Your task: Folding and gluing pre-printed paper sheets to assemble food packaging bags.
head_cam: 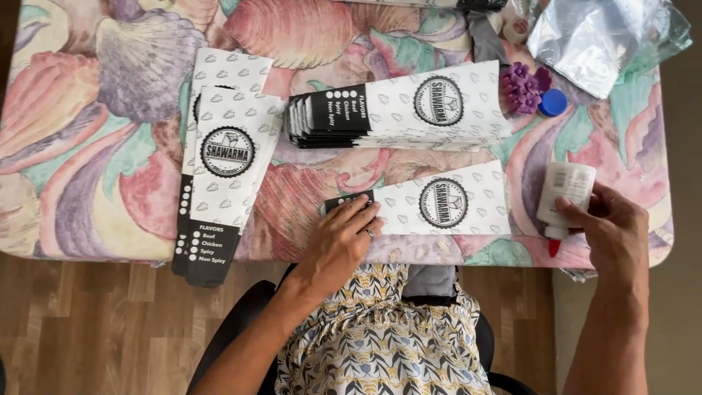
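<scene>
My left hand presses flat on the black end of a white paper sleeve with a round black emblem, lying near the table's front edge. My right hand grips a white glue bottle, tilted with its red tip pointing down past the sleeve's right end. A stack of the same sleeves lies just behind it. Two more sleeves lie at the left, hanging over the table edge.
The table carries a shell-patterned cloth. A purple flower-shaped piece and a blue cap sit at the right, with a crumpled clear plastic bag behind. Wooden floor and a black chair lie below.
</scene>
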